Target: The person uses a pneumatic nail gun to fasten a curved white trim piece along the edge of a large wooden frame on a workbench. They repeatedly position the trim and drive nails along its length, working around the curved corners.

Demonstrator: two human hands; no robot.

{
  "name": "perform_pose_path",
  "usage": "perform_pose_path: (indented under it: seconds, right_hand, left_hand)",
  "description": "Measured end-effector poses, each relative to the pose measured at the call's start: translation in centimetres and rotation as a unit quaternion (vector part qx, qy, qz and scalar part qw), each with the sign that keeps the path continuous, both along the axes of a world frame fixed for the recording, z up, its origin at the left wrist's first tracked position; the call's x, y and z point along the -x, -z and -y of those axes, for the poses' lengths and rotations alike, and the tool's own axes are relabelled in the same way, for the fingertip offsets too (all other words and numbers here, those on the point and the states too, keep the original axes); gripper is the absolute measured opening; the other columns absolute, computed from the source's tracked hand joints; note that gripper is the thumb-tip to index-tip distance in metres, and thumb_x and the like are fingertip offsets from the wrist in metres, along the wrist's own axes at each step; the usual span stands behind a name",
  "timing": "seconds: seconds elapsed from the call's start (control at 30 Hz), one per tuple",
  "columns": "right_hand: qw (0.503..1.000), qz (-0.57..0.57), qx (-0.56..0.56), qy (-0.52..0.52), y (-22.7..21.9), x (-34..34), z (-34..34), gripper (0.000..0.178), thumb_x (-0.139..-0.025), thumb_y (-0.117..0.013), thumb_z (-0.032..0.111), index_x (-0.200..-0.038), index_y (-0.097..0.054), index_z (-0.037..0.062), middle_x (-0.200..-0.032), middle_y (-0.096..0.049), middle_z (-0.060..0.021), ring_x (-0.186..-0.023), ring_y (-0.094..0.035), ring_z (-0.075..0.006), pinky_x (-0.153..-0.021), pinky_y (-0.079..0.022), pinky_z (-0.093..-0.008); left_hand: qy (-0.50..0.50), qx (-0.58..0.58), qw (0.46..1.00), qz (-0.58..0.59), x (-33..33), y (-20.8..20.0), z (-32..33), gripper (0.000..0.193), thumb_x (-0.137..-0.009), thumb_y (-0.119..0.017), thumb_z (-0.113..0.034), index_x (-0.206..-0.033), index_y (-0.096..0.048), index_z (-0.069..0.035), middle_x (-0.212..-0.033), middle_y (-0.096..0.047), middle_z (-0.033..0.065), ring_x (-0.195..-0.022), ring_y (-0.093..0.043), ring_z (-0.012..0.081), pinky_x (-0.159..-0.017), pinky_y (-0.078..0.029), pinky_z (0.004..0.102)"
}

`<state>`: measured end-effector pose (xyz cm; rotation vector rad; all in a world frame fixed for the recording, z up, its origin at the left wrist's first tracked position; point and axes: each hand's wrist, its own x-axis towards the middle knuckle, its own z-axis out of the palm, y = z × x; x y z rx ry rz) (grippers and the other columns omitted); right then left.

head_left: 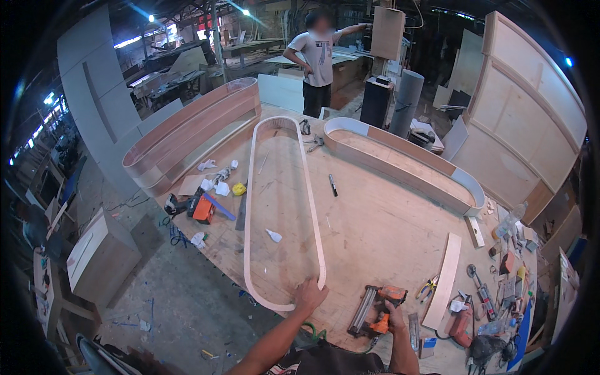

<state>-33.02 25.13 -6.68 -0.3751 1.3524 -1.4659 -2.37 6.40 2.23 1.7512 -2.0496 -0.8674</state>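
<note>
Head view: gripping an orange nail gun [392, 293] in the right hand [395, 317]; clasping with the left hand [309, 296] the near curved end of a stadium-shaped wooden frame [314, 212], extending ahead and leftward of that hand.

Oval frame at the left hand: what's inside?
Inside the oval frame: tabletop, a white scrap and a thin pale strip. The left hand covers part of the near rim; what's beneath can't be seen.

Tabletop [381, 240] is lying open right of the oval frame [314, 215]; a marker [333, 185] is interrupting it, a nail gun [390, 294] blocking the near side.
</note>
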Motion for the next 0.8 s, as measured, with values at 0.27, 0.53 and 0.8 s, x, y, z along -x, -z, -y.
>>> perform_pose_path:
  seconds: [0.27,0.53,0.8]
  right_hand:
    - [1.0,-0.001,-0.004,-0.006,-0.4,-0.3,0.0,0.036,-0.101,-0.068,0.021,-0.132,-0.062,0.0034,-0.106,-0.076,-0.0094,-0.081,-0.069,-0.0182,-0.069,-0.057,-0.0332]
    - [1.0,0.01,-0.002,0.002,-0.4,-0.4,0.2,0.033,-0.102,-0.068,0.024,-0.128,-0.061,0.0062,-0.1,-0.075,-0.0095,-0.055,-0.061,-0.015,-0.049,-0.055,-0.0318]
    - [1.0,-0.002,0.008,0.001,0.4,0.1,0.0,0.036,-0.101,-0.068,0.023,-0.132,-0.061,0.0056,-0.101,-0.076,-0.0094,-0.069,-0.066,-0.0162,-0.054,-0.055,-0.0298]
  left_hand:
    - [0.02,0.023,1.0,0.009,-0.2,-0.4,0.1,0.035,-0.088,-0.07,-0.034,-0.1,-0.074,0.0,-0.107,-0.073,0.0235,-0.099,-0.072,0.0449,-0.092,-0.057,0.0549]
    - [0.026,0.008,0.999,0.033,-0.2,-0.1,0.2,0.035,-0.089,-0.07,-0.035,-0.097,-0.074,-0.002,-0.102,-0.076,0.0229,-0.097,-0.074,0.0432,-0.092,-0.055,0.0553]
    - [0.037,0.017,0.999,0.025,0.0,0.6,0.3,0.033,-0.09,-0.07,-0.035,-0.094,-0.074,-0.002,-0.095,-0.077,0.0224,-0.094,-0.074,0.0417,-0.092,-0.053,0.0551]
